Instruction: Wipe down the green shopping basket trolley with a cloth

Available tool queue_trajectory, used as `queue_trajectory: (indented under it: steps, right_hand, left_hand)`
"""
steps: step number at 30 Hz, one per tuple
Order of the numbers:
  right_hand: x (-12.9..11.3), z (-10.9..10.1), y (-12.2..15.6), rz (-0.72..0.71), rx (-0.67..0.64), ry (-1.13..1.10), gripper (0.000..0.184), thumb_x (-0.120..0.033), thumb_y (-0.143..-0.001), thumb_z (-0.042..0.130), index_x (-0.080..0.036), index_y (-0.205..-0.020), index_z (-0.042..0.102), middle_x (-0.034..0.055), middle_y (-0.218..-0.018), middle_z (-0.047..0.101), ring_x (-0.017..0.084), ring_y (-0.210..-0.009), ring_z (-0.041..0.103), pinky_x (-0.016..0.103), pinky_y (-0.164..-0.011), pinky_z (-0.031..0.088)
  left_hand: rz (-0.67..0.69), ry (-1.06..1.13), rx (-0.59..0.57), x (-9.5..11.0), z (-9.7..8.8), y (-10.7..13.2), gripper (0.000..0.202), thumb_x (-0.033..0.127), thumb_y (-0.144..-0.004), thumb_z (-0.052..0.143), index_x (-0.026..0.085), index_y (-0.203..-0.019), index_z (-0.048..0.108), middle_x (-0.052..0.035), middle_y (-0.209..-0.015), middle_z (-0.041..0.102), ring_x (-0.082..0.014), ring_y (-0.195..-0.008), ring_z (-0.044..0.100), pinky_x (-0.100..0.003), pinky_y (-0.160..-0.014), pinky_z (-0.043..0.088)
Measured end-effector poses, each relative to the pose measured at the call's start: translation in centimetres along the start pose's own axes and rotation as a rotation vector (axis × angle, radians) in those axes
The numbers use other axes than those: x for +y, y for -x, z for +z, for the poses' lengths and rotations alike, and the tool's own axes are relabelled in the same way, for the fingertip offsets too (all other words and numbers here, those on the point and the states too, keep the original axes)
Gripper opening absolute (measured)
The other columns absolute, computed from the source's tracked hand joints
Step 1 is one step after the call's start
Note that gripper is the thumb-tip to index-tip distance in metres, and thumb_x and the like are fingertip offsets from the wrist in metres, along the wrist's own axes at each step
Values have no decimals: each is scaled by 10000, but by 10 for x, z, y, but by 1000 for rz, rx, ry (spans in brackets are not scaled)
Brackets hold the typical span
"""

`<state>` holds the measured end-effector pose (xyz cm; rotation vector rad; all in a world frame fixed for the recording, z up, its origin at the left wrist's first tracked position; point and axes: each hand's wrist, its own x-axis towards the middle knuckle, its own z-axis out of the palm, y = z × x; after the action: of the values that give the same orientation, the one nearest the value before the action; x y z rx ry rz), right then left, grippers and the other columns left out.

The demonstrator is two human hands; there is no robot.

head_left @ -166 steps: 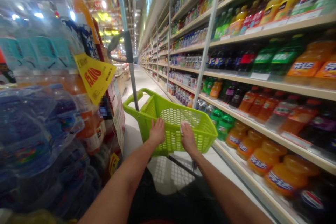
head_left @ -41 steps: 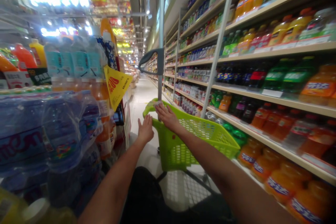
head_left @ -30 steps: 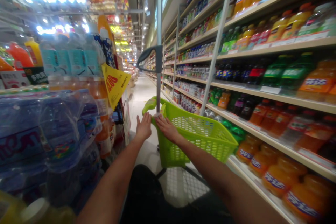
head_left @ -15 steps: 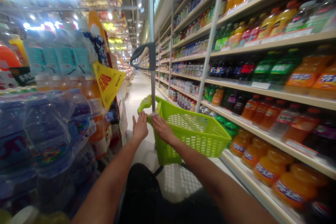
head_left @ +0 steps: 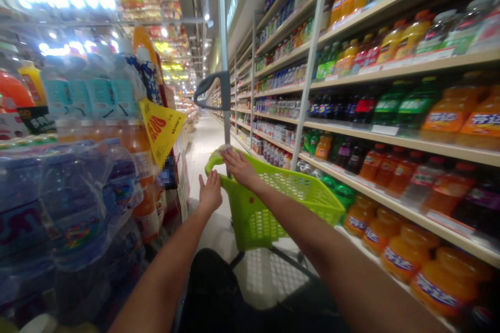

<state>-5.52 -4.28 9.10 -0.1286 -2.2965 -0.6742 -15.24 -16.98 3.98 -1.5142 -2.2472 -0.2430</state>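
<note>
A lime-green plastic shopping basket (head_left: pixel 273 203) on a wheeled frame stands in the aisle ahead of me, with a grey pole and grey handle (head_left: pixel 211 91) rising from its left end. My right hand (head_left: pixel 238 165) lies on the basket's rim at the foot of the pole, fingers stretched toward the green side handle (head_left: pixel 213 160). My left hand (head_left: pixel 210 192) presses flat against the basket's left corner just below, fingers pointing up. The basket looks empty.
Long shelves (head_left: pixel 390 62) of soft-drink bottles run along the right. Shrink-wrapped packs of bottles (head_left: pixel 78 192) are stacked close on the left, with a yellow price tag (head_left: pixel 161 127) hanging out. The pale aisle floor (head_left: pixel 203 140) runs ahead between them.
Five seconds ago both hands held the basket's near rim; they have shifted to its left corner by the pole. In the last half second my right hand rose onto the rim.
</note>
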Motion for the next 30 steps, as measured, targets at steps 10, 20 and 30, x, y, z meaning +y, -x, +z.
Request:
queue_trajectory:
  steps: [10,20,30]
  right_hand:
    - [24,-21,-32,4,29,66,434,-98,-867,335,-101,-1279,472,120,-1408,379,261,-1348,236,511,-1101,161]
    - [20,-11,-21,-56,1,57,425,-78,-843,378,-148,-1239,513,91,-1394,408,226,-1339,266,471,-1102,192]
    - [24,-25,-30,46,45,27,466,-52,-846,327,-106,-1291,453,125,-1417,359,227,-1362,193,485,-1109,143]
  left_hand:
    - [66,-15,-10,0,10,-3,740,112,-679,395,76,-1401,235,-127,-1499,169,-239,-1386,99,-575,-1089,-2]
    - [29,18,-16,5,6,-5,733,126,-692,413,99,-1402,238,-137,-1486,212,-252,-1381,127,-586,-1081,-3]
    - [34,16,-20,9,0,-2,679,137,-727,384,50,-1388,255,-151,-1483,216,-252,-1379,134,-593,-1081,2]
